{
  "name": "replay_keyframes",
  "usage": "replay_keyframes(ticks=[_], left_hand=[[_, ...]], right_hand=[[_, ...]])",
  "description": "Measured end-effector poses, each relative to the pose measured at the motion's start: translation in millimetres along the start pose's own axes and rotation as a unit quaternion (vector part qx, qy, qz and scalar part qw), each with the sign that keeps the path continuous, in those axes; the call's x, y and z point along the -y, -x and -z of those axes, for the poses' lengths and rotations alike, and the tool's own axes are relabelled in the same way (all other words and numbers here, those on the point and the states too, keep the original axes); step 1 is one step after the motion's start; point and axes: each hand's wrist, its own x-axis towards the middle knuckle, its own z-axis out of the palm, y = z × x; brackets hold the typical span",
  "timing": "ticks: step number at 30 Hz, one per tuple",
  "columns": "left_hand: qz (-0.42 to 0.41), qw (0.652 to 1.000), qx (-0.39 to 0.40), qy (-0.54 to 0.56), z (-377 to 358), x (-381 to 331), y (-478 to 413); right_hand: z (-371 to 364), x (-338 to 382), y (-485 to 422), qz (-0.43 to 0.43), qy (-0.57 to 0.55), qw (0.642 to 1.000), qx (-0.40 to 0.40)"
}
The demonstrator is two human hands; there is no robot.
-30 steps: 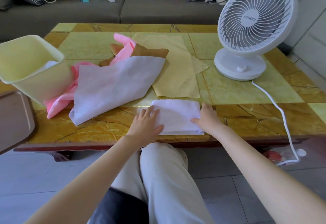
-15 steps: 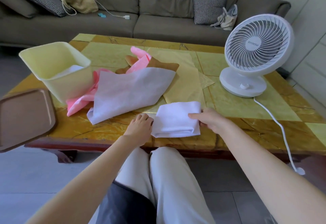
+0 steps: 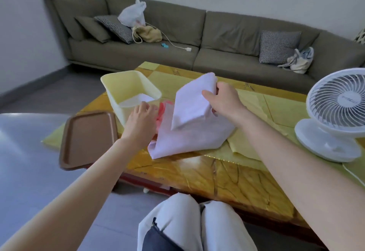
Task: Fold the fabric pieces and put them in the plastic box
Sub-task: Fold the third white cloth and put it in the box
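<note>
Currently, head view: the right hand [image 3: 225, 102] grips a folded white cloth [image 3: 192, 102] by its right edge, thumb on the near face and fingers curled behind. The cloth is held up off the table [image 3: 217, 175], tilted, just right of the pale yellow plastic box [image 3: 120, 112] and not inside it. The box stands upright at the table's far left, with a white piece [image 3: 138, 99] lying in its bottom.

The left hand [image 3: 141, 119] is beside the near right wall of the box, back toward the camera, fingers loosely bent. Whether it holds or touches anything cannot be told.

Under the raised cloth, an unfolded white cloth [image 3: 189, 140] lies on the table. A pink cloth [image 3: 161, 112] shows between it and the box, partly covered. A yellow cloth [image 3: 246, 144] is spread flat to the right, partly under the white one.

A brown tray [image 3: 88, 136] overhangs the table's left edge, next to the box. A white fan [image 3: 335, 108] stands on the right end. A grey sofa [image 3: 227, 27] runs behind the table.
</note>
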Motion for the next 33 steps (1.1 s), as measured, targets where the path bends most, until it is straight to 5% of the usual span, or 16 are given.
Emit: replay_keyframes(ticks=[5, 10, 16, 20, 28, 33], left_hand=[[0.084, 0.994, -0.062, 0.012, 14.0, 48.6, -14.4], [0.072, 0.995, -0.057, 0.022, 6.0, 79.4, -15.1], [0.047, 0.993, -0.097, 0.046, -2.9, 92.3, -17.3], [0.045, 0.989, -0.119, 0.068, -9.2, 93.8, -16.9], [0.037, 0.987, -0.145, 0.059, -11.3, 93.8, -15.8], [0.037, 0.986, -0.149, 0.063, -12.1, 96.0, -15.6]], right_hand=[[-40.5, 51.3, -36.0, 0.044, -0.086, 0.995, -0.008], [-92.2, 89.9, -74.1, 0.051, -0.152, 0.987, 0.002], [-166.3, 97.9, -100.6, -0.061, -0.267, 0.961, 0.022], [-199.5, 67.1, -99.3, -0.175, -0.234, 0.953, 0.08], [-195.4, 61.9, -107.0, -0.023, 0.078, 0.992, 0.092], [-196.4, 55.0, -107.4, -0.003, -0.062, 0.998, 0.032]])
